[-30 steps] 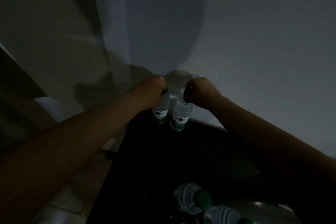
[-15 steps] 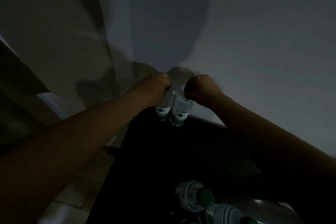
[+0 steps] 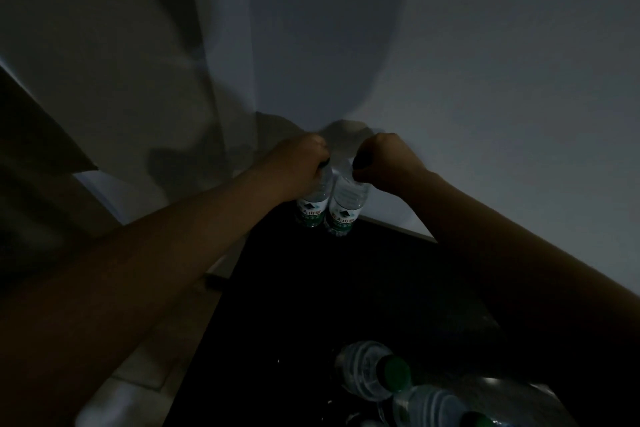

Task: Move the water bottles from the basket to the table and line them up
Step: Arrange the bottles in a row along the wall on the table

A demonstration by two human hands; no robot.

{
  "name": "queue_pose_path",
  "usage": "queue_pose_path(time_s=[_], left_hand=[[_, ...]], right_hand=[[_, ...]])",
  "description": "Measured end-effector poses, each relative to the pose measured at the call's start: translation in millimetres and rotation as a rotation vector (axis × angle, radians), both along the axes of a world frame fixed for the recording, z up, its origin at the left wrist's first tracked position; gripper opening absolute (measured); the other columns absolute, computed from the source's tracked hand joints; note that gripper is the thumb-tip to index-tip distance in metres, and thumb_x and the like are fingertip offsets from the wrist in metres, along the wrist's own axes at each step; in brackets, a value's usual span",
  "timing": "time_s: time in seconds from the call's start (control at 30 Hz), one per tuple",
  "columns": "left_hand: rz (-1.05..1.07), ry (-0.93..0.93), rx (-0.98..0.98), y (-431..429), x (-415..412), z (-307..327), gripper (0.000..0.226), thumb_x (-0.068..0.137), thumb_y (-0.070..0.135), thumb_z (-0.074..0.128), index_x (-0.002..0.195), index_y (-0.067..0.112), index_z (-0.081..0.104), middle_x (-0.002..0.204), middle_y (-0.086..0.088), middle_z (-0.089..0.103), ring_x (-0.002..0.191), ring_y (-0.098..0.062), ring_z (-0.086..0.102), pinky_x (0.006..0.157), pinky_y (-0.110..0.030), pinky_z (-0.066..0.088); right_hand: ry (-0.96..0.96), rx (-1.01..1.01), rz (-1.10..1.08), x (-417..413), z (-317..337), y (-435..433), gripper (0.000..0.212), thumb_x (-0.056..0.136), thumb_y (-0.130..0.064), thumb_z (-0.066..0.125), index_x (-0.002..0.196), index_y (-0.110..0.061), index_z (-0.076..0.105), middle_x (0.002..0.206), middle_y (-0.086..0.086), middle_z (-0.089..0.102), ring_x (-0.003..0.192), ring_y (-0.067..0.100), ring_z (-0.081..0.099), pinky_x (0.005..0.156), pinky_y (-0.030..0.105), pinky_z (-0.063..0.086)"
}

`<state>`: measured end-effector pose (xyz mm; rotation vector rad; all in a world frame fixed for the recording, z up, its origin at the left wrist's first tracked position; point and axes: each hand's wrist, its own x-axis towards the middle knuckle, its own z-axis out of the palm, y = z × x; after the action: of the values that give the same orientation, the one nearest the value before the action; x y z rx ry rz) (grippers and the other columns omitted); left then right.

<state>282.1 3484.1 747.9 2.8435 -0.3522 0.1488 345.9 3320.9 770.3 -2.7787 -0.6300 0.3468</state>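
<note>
Obscuring detail, low light leaves the worktop [image 3: 346, 291] nearly black; two green-capped bottles [image 3: 363, 371] lie partly cropped at the bottom edge. The left hand [image 3: 304, 161] grips the neck of the left bottle [image 3: 312, 206], the right hand [image 3: 382, 161] that of the right bottle [image 3: 346, 206]; both stand upright, touching, at the worktop's far edge. Their white-and-green labels carry unreadable characters.

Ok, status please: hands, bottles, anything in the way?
Left hand grips left bottle top; right hand grips right bottle. Both upright, side by side, far end of table. More bottles lie nearer; nothing blocking.
</note>
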Motion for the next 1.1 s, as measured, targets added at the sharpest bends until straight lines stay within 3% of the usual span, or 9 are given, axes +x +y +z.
queue_pose_path(time_s=[0.2, 0.6, 0.8, 0.97, 1.1], left_hand=[[0.0, 0.018, -0.003, 2, 0, -1, 0.021, 0.083, 0.007, 0.052, 0.095, -0.008, 0.062, 0.11, -0.019, 0.055, 0.096, -0.034, 0.057, 0.08, -0.043, 0.047], [0.004, 0.025, -0.061, 4, 1, -7, 0.024, 0.083, 0.006, 0.055, 0.102, -0.006, 0.064, 0.122, -0.015, 0.055, 0.104, -0.031, 0.058, 0.085, -0.041, 0.049], [0.013, 0.063, -0.064, 0, -5, -2, 0.03, 0.085, 0.006, 0.054, 0.111, -0.006, 0.061, 0.128, -0.018, 0.053, 0.111, -0.033, 0.056, 0.092, -0.041, 0.046], [0.043, 0.133, 0.01, -10, -12, 12, 0.021, 0.082, 0.012, 0.058, 0.096, -0.004, 0.053, 0.112, -0.021, 0.052, 0.099, -0.037, 0.054, 0.083, -0.041, 0.046], [0.019, 0.116, 0.012, -17, -31, 22, 0.028, 0.082, 0.015, 0.059, 0.104, -0.003, 0.056, 0.114, -0.021, 0.054, 0.102, -0.037, 0.055, 0.087, -0.042, 0.045]], right_hand=[[0.006, -0.013, 0.008, 0, 1, 1, 0.021, 0.08, -0.012, 0.073, 0.098, 0.0, 0.072, 0.1, 0.017, 0.07, 0.093, 0.028, 0.066, 0.086, 0.039, 0.054], [-0.045, -0.017, 0.024, -4, -1, 0, 0.023, 0.082, -0.012, 0.07, 0.101, 0.0, 0.069, 0.103, 0.018, 0.068, 0.097, 0.029, 0.064, 0.084, 0.035, 0.053], [-0.078, -0.018, -0.021, -13, -1, -7, 0.045, 0.081, -0.017, 0.074, 0.121, -0.002, 0.057, 0.117, 0.018, 0.062, 0.107, 0.031, 0.059, 0.089, 0.036, 0.051], [-0.117, 0.013, -0.062, -32, 8, -30, 0.046, 0.081, -0.019, 0.074, 0.122, -0.006, 0.057, 0.12, 0.014, 0.062, 0.108, 0.027, 0.06, 0.089, 0.033, 0.049], [-0.083, -0.018, -0.02, -64, 20, -60, 0.045, 0.083, -0.024, 0.071, 0.123, -0.008, 0.059, 0.118, 0.012, 0.064, 0.107, 0.025, 0.06, 0.093, 0.036, 0.05]])
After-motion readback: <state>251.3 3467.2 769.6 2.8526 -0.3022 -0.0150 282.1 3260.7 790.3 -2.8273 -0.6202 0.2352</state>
